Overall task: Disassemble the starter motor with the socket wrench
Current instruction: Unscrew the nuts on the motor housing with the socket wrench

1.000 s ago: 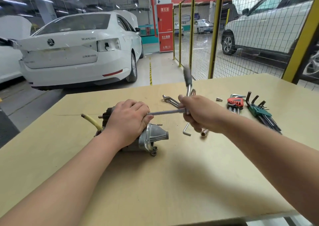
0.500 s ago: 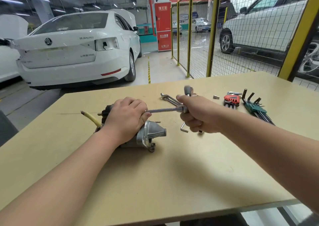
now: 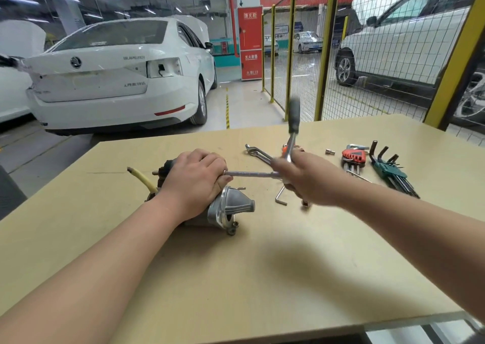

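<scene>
The starter (image 3: 225,207) lay on its side on the counter (image 3: 236,278), left of the frame's centre, its silver nose cone pointing toward lower right. A yellow cable (image 3: 140,179) curled out from its far end at the left. The left hand (image 3: 194,181) was pressed down over the body of the starter, fingers curled around it, covering most of the housing.

The right hand (image 3: 307,178) sat just right of centre, closed around the head of the wrench (image 3: 291,136). The wrench's dark handle stood up and slightly right, above the hand, blurred. A long extension bar (image 3: 252,173) ran level from the right hand leftward to the starter, its tip meeting the left hand's fingertips; the fastener it met was hidden.

Behind the right hand, toward the upper centre of the counter, lay a bent spanner (image 3: 258,153). Below the right hand a single hex key (image 3: 280,195) lay on the surface. In the right part of the frame were a red hex key set (image 3: 353,157) and, just beside it, a green hex key set (image 3: 391,171), with a small socket (image 3: 330,151) lying apart to their left.

Beyond the counter stood a white car (image 3: 118,76) at upper left and a yellow-framed mesh fence (image 3: 325,55) at upper right.
</scene>
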Tool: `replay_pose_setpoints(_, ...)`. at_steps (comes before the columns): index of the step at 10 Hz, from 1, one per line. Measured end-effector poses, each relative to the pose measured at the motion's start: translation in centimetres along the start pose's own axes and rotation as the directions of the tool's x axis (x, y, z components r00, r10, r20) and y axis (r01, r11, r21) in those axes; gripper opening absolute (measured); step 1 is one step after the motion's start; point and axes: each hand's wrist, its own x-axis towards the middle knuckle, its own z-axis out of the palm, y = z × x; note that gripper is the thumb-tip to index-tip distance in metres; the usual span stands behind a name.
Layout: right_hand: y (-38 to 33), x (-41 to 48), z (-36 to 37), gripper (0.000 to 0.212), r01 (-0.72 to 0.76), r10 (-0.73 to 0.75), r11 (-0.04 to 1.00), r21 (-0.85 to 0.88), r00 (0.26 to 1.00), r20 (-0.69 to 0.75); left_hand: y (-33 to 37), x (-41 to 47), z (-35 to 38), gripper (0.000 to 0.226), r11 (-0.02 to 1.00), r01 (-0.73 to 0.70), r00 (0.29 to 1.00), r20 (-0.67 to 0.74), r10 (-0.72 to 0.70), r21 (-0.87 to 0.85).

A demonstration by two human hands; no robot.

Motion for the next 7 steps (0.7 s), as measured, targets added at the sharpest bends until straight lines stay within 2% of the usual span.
replay_pose_setpoints(1, 1.2, -0.6, -1.0, 0.033, 0.462, -0.644, 0.468, -0.753, 0.762, 0.067, -0.1, 0.1, 0.0, 0.053, 1.0, -0.015, 1.0, 0.003, 0.015, 0.004)
replay_pose_setpoints(2, 0.7, 0.2, -0.5, 0.023, 0.367, -0.489, 0.712, -0.599, 0.871, -0.048, -0.1, 0.2, 0.1, 0.057, 1.0, -0.01, 1.0, 0.018, 0.01, 0.003)
replay_pose_setpoints(3, -1.0, 1.0, 0.1, 0.032, -0.263, 0.258, 0.859, 0.439, 0.963, 0.074, 0.0, 0.2, 0.0, 0.054, 1.0, -0.001, 1.0, -0.005, 0.001, -0.01)
replay_pose_setpoints(4, -0.4, 0.5, 0.3, 0.044, -0.181, 0.18, 0.959, 0.216, 0.983, 0.027, 0.0, 0.2, 0.1, 0.051, 1.0, -0.011, 1.0, -0.005, 0.011, 0.003)
replay_pose_setpoints(5, 1.3, -0.6, -0.7, 0.04, 0.384, -0.597, 0.532, -0.755, 0.802, -0.012, 0.0, 0.1, 0.1, 0.049, 1.0, -0.019, 1.0, -0.021, 0.019, 0.024)
replay_pose_setpoints(6, 1.2, 0.1, -0.6, 0.03, 0.426, -0.563, 0.644, -0.635, 0.826, -0.016, -0.1, 0.2, 0.1, 0.052, 1.0, -0.01, 1.0, 0.011, 0.01, 0.009)
replay_pose_setpoints(7, -0.3, 1.0, 0.6, 0.04, -0.203, 0.204, 0.863, 0.463, 0.978, 0.049, -0.1, 0.3, 0.2, 0.051, 1.0, -0.002, 1.0, -0.013, 0.002, -0.001)
